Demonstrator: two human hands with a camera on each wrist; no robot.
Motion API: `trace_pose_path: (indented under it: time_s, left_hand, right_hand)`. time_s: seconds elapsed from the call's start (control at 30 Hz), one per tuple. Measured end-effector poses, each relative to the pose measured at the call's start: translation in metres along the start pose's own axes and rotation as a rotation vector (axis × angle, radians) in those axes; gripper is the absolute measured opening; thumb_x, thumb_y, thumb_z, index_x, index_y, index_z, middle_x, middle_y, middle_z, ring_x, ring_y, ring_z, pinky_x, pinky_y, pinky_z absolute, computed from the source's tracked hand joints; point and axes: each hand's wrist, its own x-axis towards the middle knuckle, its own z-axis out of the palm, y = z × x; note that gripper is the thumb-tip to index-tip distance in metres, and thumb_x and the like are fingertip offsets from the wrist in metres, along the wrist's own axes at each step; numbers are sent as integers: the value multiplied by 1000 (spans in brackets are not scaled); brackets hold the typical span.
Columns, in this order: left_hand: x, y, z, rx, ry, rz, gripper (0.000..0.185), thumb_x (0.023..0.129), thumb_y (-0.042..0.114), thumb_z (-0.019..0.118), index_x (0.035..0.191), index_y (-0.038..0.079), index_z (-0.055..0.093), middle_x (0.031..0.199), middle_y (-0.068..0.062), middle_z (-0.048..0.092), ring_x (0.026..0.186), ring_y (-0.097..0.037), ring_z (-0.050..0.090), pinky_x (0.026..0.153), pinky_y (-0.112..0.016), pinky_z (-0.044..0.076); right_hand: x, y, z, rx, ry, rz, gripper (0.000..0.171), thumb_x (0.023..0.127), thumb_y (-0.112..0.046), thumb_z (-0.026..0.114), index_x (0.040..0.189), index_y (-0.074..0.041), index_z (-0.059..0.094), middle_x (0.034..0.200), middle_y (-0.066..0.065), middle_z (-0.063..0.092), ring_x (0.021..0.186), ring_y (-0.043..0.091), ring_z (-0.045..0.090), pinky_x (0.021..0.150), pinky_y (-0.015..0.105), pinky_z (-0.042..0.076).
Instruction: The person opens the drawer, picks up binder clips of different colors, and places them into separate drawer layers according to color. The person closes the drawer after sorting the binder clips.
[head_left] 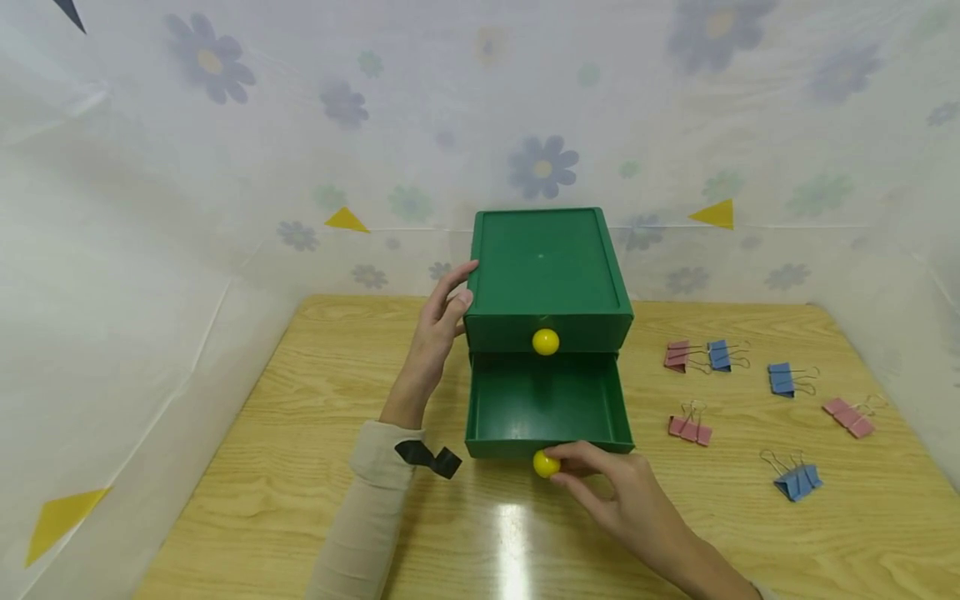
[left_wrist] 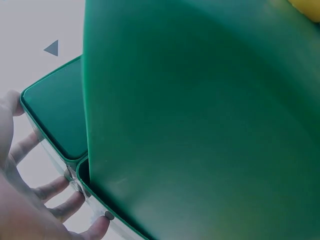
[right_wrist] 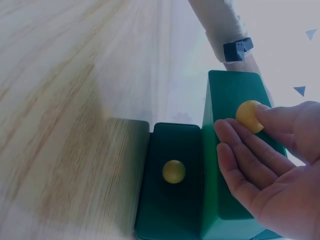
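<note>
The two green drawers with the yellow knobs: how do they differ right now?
The upper drawer is pushed in, flush with the green cabinet; the lower drawer is pulled out, showing its empty inside. The upper drawer's knob is untouched; the lower drawer's knob is pinched by the right hand. The left hand holds the cabinet's side beside the upper drawer, not the lower. Both are green with round yellow knobs.
</note>
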Motion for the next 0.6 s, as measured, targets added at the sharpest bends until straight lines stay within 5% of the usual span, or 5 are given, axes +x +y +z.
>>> trace_pose_path:
  time_s: [0.6]
  left_hand:
    - [0,0,0,-8,-4,2,49,107,35,47,156,26,46,157,3,39,136,-26,49,103,-67,40]
  right_hand:
    - [-4,-3,0,-4,-16,0,26,94,-8,74,117,-22,71,105,-11,75,91,6,72,76,29,60]
